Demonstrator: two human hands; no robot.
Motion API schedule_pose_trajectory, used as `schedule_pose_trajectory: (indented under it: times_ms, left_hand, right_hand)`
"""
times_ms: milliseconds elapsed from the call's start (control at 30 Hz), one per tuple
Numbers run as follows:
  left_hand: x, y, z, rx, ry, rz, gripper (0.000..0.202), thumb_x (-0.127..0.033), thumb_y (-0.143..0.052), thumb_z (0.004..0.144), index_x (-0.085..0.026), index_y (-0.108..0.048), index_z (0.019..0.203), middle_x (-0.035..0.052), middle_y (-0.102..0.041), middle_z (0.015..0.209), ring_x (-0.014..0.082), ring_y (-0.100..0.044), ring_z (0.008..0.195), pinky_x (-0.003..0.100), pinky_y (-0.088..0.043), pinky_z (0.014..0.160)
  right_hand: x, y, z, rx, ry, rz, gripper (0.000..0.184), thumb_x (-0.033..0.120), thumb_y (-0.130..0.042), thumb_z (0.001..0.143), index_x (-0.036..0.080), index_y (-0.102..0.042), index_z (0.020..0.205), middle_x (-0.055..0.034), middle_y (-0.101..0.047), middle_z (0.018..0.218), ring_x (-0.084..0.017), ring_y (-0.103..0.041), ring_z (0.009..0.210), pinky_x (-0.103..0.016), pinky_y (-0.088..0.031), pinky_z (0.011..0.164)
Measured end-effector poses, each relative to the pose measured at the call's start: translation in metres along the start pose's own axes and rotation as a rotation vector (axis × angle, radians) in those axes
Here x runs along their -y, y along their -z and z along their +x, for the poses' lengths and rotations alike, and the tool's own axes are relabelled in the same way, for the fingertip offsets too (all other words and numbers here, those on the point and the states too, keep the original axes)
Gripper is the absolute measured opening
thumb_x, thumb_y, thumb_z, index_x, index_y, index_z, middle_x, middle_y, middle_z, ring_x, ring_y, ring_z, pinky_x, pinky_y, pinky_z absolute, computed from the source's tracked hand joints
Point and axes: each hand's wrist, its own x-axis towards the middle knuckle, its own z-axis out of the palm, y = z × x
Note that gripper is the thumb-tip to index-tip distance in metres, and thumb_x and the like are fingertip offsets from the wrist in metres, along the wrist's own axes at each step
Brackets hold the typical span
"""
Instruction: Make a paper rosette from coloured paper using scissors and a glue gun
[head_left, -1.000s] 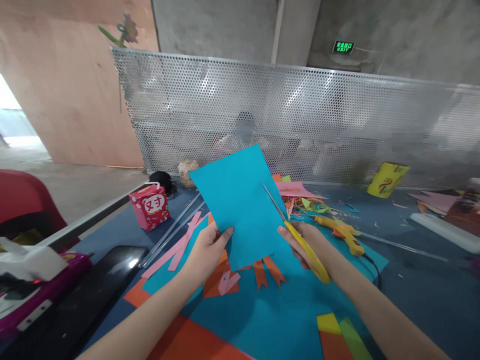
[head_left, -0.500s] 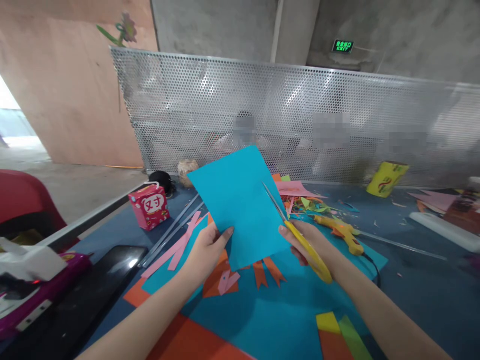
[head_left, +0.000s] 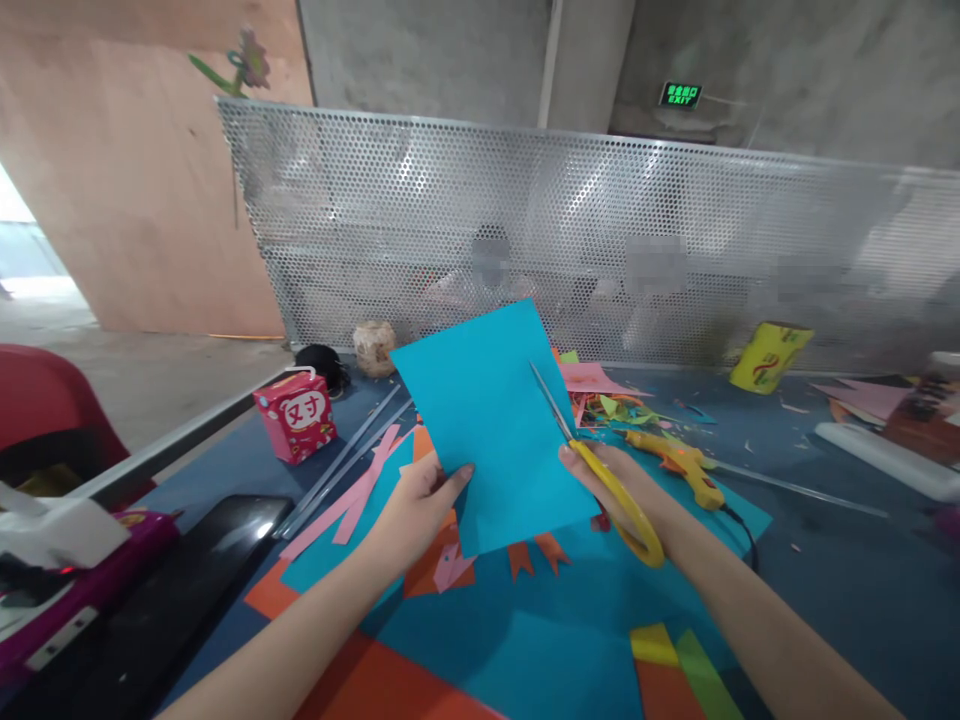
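Note:
A blue sheet of paper (head_left: 499,420) is held up and tilted in front of me. My left hand (head_left: 431,500) pinches its lower left edge, thumb on the near face. In my right hand (head_left: 615,490) are yellow-handled scissors (head_left: 622,505), their blades pointing up and left across the sheet's right part. The blades look closed together, and some fingers are hidden behind the paper. Below lie orange notched strips (head_left: 551,552), a folded pink piece (head_left: 452,568) and a larger blue sheet (head_left: 525,640).
A yellow glue gun (head_left: 682,465) with its cord lies right of my hand, near a pile of paper scraps (head_left: 615,405). Left are a pink box (head_left: 296,415), clear glue sticks (head_left: 341,465), a black phone (head_left: 165,590) and a power strip (head_left: 82,600). A perforated metal screen (head_left: 450,220) stands behind.
The blue sheet has shifted slightly right and down in the view, with my left hand still pinching it. The scissors stay almost where they were.

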Motion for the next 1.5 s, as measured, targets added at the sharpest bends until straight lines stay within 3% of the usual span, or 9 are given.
schedule_pose_trajectory:
  times_ms: [200,400,500,733,1033,1233,1367,1500]
  left_hand:
    - [0.0009,0.0015,0.0006,0.050,0.010,0.028,0.044,-0.046,-0.051,0.079,-0.021,-0.053,0.116,0.0061,-0.056,0.123,0.0272,-0.054,0.108,0.042,-0.047,0.088]
    - [0.0019,0.0021,0.0028,0.042,-0.009,0.037,0.043,-0.046,-0.051,0.079,-0.022,-0.055,0.114,0.0056,-0.057,0.121,0.0272,-0.055,0.106,0.041,-0.049,0.086]
    - [0.0021,0.0022,0.0029,0.038,-0.003,0.029,0.042,-0.045,-0.051,0.079,-0.022,-0.056,0.114,0.0059,-0.058,0.120,0.0267,-0.056,0.105,0.040,-0.049,0.085]
    - [-0.0016,-0.0023,0.0001,0.081,-0.002,0.011,0.037,-0.043,-0.055,0.077,-0.024,-0.059,0.109,0.0040,-0.060,0.117,0.0263,-0.057,0.104,0.042,-0.048,0.089]
    - [0.0009,-0.0017,0.0016,0.085,-0.013,0.016,0.034,-0.041,-0.053,0.079,-0.024,-0.060,0.107,0.0042,-0.061,0.115,0.0261,-0.057,0.104,0.042,-0.049,0.087]
    - [-0.0029,-0.0031,0.0004,0.083,-0.003,0.005,0.037,-0.044,-0.057,0.075,-0.024,-0.061,0.107,0.0046,-0.061,0.115,0.0277,-0.058,0.103,0.043,-0.049,0.087]
    - [-0.0041,-0.0031,0.0000,0.105,-0.006,0.014,0.038,-0.044,-0.056,0.076,-0.025,-0.060,0.108,0.0047,-0.059,0.118,0.0271,-0.057,0.105,0.043,-0.047,0.089]
    - [-0.0066,-0.0026,-0.0011,0.107,0.011,0.010,0.038,-0.045,-0.057,0.075,-0.024,-0.061,0.106,0.0049,-0.060,0.117,0.0275,-0.056,0.105,0.043,-0.047,0.091]
  right_hand:
    - [-0.0039,-0.0016,0.0001,0.001,0.083,-0.004,0.039,0.056,-0.039,0.078,0.022,-0.033,0.058,0.0048,-0.037,0.041,-0.013,-0.045,0.038,-0.022,-0.030,0.035]
    - [-0.0005,-0.0022,-0.0026,0.029,-0.048,0.103,0.040,0.059,-0.042,0.076,0.023,-0.029,0.062,0.0090,-0.030,0.042,-0.007,-0.030,0.027,-0.022,-0.029,0.030]
    - [0.0007,-0.0030,-0.0029,0.026,-0.083,0.118,0.041,0.059,-0.043,0.075,0.023,-0.029,0.063,0.0095,-0.029,0.042,-0.007,-0.030,0.027,-0.022,-0.029,0.030]
    - [-0.0006,-0.0013,-0.0016,0.011,0.063,0.112,0.039,0.056,-0.040,0.077,0.024,-0.029,0.059,0.0056,-0.036,0.042,-0.012,-0.042,0.038,-0.024,-0.031,0.037]
    - [-0.0028,-0.0025,-0.0002,-0.061,0.086,0.029,0.044,0.060,-0.036,0.078,0.024,-0.028,0.056,0.0042,-0.033,0.041,-0.014,-0.039,0.042,-0.025,-0.027,0.040]
    - [-0.0012,-0.0016,-0.0004,-0.077,0.167,-0.016,0.042,0.057,-0.032,0.080,0.023,-0.026,0.057,0.0043,-0.028,0.053,-0.012,-0.029,0.049,-0.026,-0.025,0.048]
    - [-0.0011,-0.0008,-0.0014,-0.067,0.167,0.030,0.040,0.054,-0.033,0.081,0.023,-0.026,0.058,0.0043,-0.026,0.055,-0.012,-0.027,0.051,-0.027,-0.025,0.048]
    - [-0.0043,-0.0011,-0.0007,-0.038,0.149,0.095,0.046,0.060,-0.033,0.080,0.023,-0.021,0.056,0.0047,-0.022,0.051,-0.011,-0.025,0.047,-0.026,-0.023,0.045]
